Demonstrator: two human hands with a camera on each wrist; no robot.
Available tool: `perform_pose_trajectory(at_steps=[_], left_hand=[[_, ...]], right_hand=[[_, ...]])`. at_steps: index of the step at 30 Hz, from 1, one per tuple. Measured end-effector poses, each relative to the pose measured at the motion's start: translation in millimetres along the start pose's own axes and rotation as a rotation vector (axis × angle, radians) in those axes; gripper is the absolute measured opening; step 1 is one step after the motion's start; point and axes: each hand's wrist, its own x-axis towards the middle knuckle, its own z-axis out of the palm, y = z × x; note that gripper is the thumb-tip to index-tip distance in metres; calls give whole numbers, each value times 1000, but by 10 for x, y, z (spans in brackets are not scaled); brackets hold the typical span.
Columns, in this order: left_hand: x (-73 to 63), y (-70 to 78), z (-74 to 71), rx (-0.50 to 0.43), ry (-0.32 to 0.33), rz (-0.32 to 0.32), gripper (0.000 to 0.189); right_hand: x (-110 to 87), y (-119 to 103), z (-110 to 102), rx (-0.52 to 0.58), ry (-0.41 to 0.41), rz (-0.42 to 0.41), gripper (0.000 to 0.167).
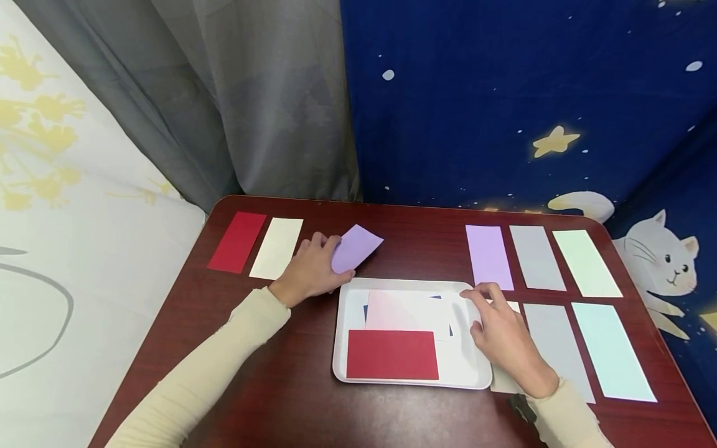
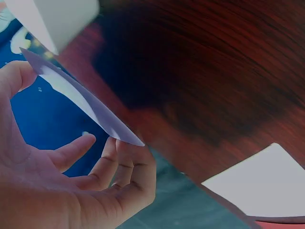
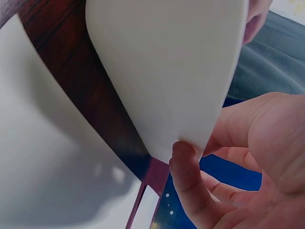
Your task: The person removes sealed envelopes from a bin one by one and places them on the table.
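Note:
My left hand (image 1: pixel 313 267) holds a lavender card (image 1: pixel 357 249) just above the table, beyond the tray's left back corner. In the left wrist view this lavender card (image 2: pixel 86 98) is bowed between thumb and fingertips. My right hand (image 1: pixel 501 336) pinches the back right corner of a white tray (image 1: pixel 462 367); the right wrist view shows a fingertip (image 3: pixel 183 152) against the tray's outer wall (image 3: pixel 162 71). Inside the tray lies a red card (image 1: pixel 392 354) in front of a pale pink-to-white card (image 1: pixel 386 308). Dark blue corners peek out from under the pale card.
At the back left lie a red card (image 1: pixel 238 242) and a cream card (image 1: pixel 276 247). On the right are lavender (image 1: pixel 490 256), grey (image 1: pixel 536 256), pale green (image 1: pixel 587 262) and aqua (image 1: pixel 613 351) cards, another grey card (image 1: pixel 560 348), and a cream card (image 1: pixel 504 381) partly beneath my right hand.

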Motion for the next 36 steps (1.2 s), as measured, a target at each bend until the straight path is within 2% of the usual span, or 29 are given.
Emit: perform_pose_trajectory(at_steps=[9, 14, 27, 36], left_hand=[[70, -247, 89, -16, -7, -105, 84], [87, -308, 121, -28, 0, -159, 85], [148, -197, 256, 64, -20, -264, 87], [182, -113, 263, 92, -15, -312, 90]], right_hand=[[2, -2, 1, 0, -10, 13, 61], [-4, 3, 4, -1, -6, 5, 61], [-6, 2, 19, 5, -17, 27, 59], [0, 5, 24, 10, -11, 24, 59]])
